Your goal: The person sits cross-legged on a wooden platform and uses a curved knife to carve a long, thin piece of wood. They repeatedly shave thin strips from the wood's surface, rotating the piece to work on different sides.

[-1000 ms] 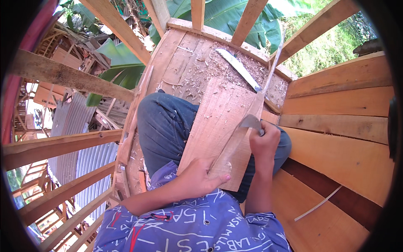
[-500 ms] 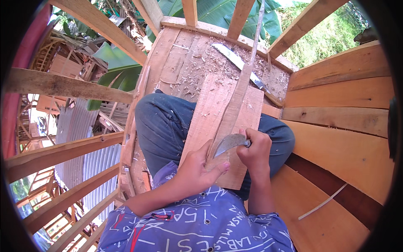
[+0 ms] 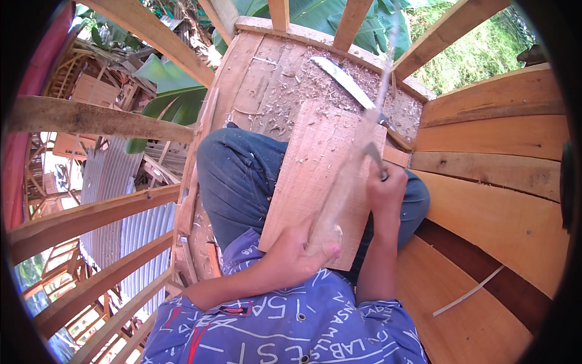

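My left hand [image 3: 298,246] is closed around the near end of a long, tapering wooden strip [image 3: 337,197]. The strip slants up and right across a flat board [image 3: 298,173] on my lap, and motion blurs it. My right hand [image 3: 387,189] grips a small curved knife [image 3: 372,154] by its handle, which my fingers mostly cover. Its hooked blade is held beside the strip, near the board's right edge; whether it touches the wood I cannot tell.
A machete [image 3: 344,82] lies beyond the board among wood shavings [image 3: 282,115] on the plank floor. Wooden railings [image 3: 97,212] stand at the left and far side. Planks [image 3: 485,206] form the right side, with a thin stick [image 3: 468,291] on them.
My right hand and the curved knife have moved forward and right along the strip, away from my left hand. The strip has swung slightly to the right.
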Tool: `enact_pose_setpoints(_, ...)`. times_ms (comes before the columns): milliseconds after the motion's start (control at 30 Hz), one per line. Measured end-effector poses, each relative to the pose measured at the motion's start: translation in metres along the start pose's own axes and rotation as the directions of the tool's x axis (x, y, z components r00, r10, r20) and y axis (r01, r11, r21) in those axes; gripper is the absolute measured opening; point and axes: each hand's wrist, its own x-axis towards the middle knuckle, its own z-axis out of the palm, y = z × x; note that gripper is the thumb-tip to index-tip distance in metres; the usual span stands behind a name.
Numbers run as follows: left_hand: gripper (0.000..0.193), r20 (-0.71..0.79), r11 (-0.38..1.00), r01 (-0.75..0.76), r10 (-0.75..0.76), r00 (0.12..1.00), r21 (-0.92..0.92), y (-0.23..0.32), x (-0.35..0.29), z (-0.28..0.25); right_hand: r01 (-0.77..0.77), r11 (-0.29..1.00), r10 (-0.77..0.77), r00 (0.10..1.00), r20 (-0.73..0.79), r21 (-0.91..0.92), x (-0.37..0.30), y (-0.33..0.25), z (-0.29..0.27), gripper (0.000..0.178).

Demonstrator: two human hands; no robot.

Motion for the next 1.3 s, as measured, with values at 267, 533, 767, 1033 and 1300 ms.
enact_pose_setpoints(267, 0.036, -0.166, 0.962, -0.042, -0.003, 0.986, -0.269, -0.004, 0.006, -0.029, -0.137, 0.989, 0.141, 0.987, 0.08, -0.051, 0.014, -0.01, -0.038, 0.027)
enact_pose_setpoints(533, 0.047, -0.074, 0.995, -0.009, 0.017, 0.997, 0.103, -0.002, -0.003, -0.014, 0.139, 0.99, -0.142, 0.981, 0.133, 0.032, -0.015, -0.035, -0.011, 0.022)
enact_pose_setpoints(767, 0.047, 0.058, 0.994, 0.079, -0.075, 0.996, -0.071, -0.006, -0.003, -0.008, -0.179, 0.984, 0.18, 0.983, -0.035, 0.015, 0.038, 0.005, -0.045, 0.028)
enact_pose_setpoints(1033, 0.045, 0.061, 0.972, 0.033, -0.019, 0.998, -0.234, 0.021, 0.001, -0.037, 0.206, 0.975, -0.219, 0.95, 0.223, 0.078, -0.026, -0.043, -0.016, 0.025)
enact_pose_setpoints(1300, 0.044, 0.096, 0.972, 0.049, -0.027, 0.995, -0.229, 0.024, -0.006, -0.019, 0.203, 0.979, -0.204, 0.973, 0.104, 0.019, -0.014, -0.041, -0.02, 0.026)
